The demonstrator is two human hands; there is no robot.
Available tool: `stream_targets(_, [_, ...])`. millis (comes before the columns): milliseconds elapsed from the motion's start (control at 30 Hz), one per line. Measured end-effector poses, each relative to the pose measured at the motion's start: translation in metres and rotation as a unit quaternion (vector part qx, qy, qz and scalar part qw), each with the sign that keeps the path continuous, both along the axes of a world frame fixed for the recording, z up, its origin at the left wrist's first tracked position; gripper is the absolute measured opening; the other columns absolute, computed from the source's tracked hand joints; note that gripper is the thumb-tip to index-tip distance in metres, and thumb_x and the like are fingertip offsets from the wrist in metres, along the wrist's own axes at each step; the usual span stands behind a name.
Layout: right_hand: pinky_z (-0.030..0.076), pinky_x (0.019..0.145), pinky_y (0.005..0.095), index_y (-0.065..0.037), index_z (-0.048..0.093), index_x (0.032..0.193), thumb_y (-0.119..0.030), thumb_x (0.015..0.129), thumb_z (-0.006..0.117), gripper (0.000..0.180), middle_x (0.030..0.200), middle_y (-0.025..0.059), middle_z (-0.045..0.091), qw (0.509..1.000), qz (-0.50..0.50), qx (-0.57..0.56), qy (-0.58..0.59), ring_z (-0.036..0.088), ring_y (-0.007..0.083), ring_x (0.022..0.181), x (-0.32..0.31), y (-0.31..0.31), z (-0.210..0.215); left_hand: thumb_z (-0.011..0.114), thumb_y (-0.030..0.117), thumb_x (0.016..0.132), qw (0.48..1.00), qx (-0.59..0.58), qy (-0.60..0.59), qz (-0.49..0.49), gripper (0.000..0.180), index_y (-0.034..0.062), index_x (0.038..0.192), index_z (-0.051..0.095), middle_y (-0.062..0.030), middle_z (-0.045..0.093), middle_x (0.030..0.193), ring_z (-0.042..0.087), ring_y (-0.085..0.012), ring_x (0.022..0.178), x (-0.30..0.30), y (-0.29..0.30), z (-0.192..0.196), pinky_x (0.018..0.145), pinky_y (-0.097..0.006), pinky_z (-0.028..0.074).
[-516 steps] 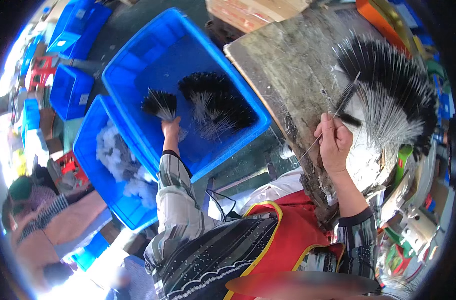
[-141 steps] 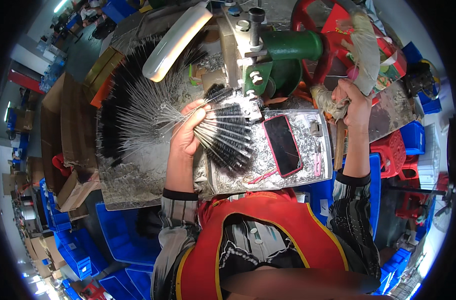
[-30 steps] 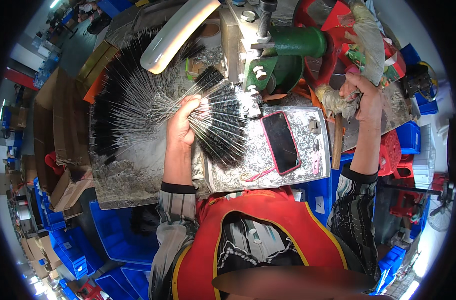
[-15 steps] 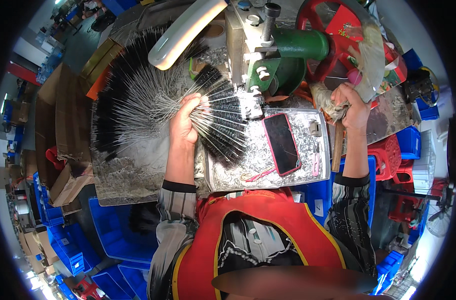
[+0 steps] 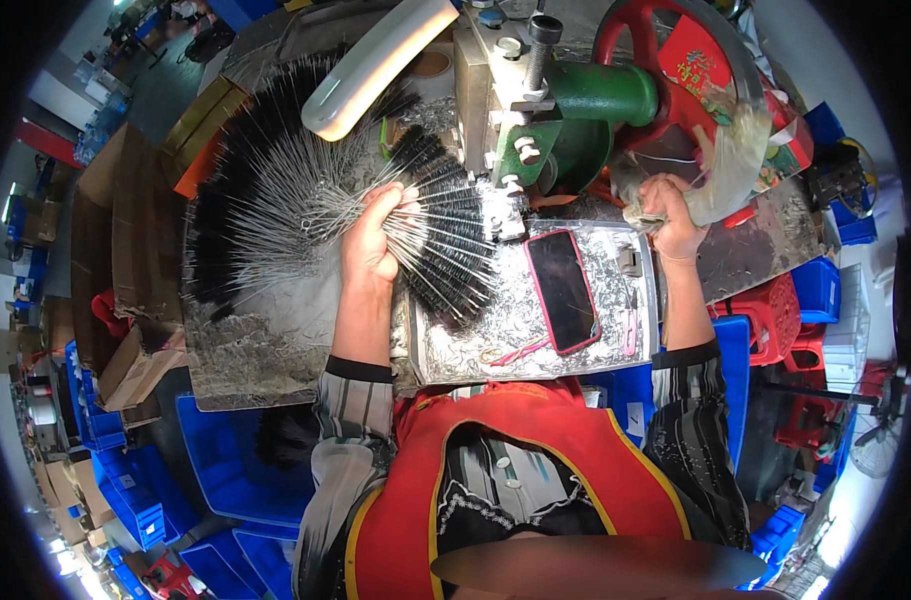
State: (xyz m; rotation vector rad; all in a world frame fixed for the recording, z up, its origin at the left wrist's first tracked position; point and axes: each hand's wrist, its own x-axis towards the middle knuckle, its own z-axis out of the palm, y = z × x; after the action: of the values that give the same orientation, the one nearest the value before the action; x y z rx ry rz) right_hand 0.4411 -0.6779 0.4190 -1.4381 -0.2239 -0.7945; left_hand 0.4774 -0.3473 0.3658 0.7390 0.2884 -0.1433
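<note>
My left hand (image 5: 371, 245) is closed round the wire stems of a fanned bunch of black-bristled wire brushes (image 5: 438, 225). The bristle ends of this bunch point right, close to the metal tool end (image 5: 504, 212) of a green hand press (image 5: 601, 92). Left of the hand, a big spread of similar brushes (image 5: 266, 190) lies on the table, looped wire ends toward me. My right hand (image 5: 676, 222) is closed on the wrapped part of the press's red handwheel (image 5: 611, 35). Cloudy plastic wrapping (image 5: 741, 150) covers that section of rim.
A phone with a pink-red edge (image 5: 562, 290) lies on the shiny tray (image 5: 456, 350) before the press, beside small tweezers (image 5: 631, 325). A white lamp (image 5: 376, 70) hangs over the brushes. Cardboard boxes (image 5: 126, 230) stand left; blue bins (image 5: 241, 460) sit below the table.
My right hand has shifted left and slightly down, and the handwheel has turned with it. A wooden stick seen below that hand is now out of sight. My left hand holds almost still.
</note>
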Motion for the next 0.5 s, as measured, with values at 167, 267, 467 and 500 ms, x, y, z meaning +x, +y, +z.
stream_targets(167, [0.041,0.052,0.0287,0.002,0.052,0.058,-0.006,0.072,0.056,0.016,0.050,0.0081,0.048,0.988,0.059,0.035,0.140,0.048,0.0173,0.046,-0.007,-0.009,0.032,0.061,0.003,0.075,1.000,0.006,0.002,0.031,0.012,0.0015,0.085,0.055,-0.0137,0.062,0.081,0.058,-0.0182,0.067,-0.001,0.002,-0.006,0.061,-0.026,0.048])
stream_targets(267, [0.040,0.048,0.0283,0.001,0.052,0.057,-0.008,0.069,0.058,0.016,0.049,0.0076,0.048,0.979,0.047,0.028,0.198,0.047,0.0165,0.044,-0.009,-0.011,0.062,0.061,0.004,0.075,0.997,0.027,-0.001,0.070,0.011,0.0011,0.085,0.056,-0.0127,0.062,0.078,0.058,-0.0175,0.069,0.001,0.001,-0.007,0.063,-0.027,0.048])
stream_targets(467, [0.038,0.044,0.0271,-0.001,0.053,0.058,-0.009,0.068,0.059,0.015,0.045,0.0061,0.044,0.956,0.080,0.038,0.278,0.045,0.0162,0.041,-0.004,-0.022,0.084,0.061,0.003,0.075,0.997,0.021,-0.005,0.069,0.011,0.0008,0.084,0.056,-0.0130,0.062,0.080,0.059,-0.0176,0.070,0.004,-0.004,-0.004,0.065,-0.027,0.049])
stream_targets(500, [0.038,0.044,0.0271,-0.001,0.053,0.058,-0.009,0.068,0.059,0.015,0.045,0.0061,0.044,0.956,0.081,0.037,0.278,0.045,0.0162,0.041,-0.003,-0.022,0.084,0.061,0.003,0.075,0.996,0.026,-0.003,0.081,0.011,0.0008,0.084,0.056,-0.0130,0.062,0.080,0.059,-0.0178,0.071,0.004,-0.004,-0.004,0.066,-0.027,0.049])
